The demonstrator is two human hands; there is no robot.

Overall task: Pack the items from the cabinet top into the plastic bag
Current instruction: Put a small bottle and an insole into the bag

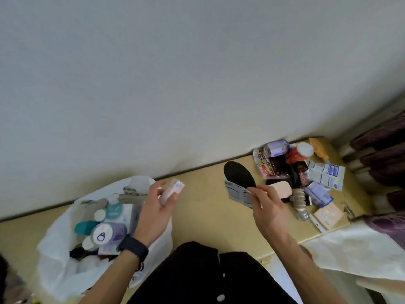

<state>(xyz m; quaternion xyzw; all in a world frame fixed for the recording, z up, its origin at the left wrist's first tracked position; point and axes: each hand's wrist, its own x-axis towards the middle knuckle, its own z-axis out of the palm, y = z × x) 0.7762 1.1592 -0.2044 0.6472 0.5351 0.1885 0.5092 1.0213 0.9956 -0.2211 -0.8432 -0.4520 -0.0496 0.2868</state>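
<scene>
- White wall is backing the yellow counter (203, 207), and you are facing it with the bag (54, 268) on your left and the pile (306, 172) of unpacked things on your right.
- Your left hand (153, 213) is gripping a small pink box (173, 189), fingers and thumb curled round it, with its long axis pointing up and away toward the wall.
- That box is hovering just past the bag's right rim, so the mouth is lying down and to the left of the hand. A short swing that way looks like all the drop is asking for.
- Your right hand (267, 207) is pinching a black insole (238, 174) together with a printed packet (237, 194), and the insole's toe is pointing toward the wall.
- That pair is hanging over the counter between bag and pile, well apart from the bag, so the left hand is by far the nearer one to the mouth.
- Inside the bag, a can (107, 233) and several bottles are crowding the middle, so you are likely laying the box on top of them.
</scene>
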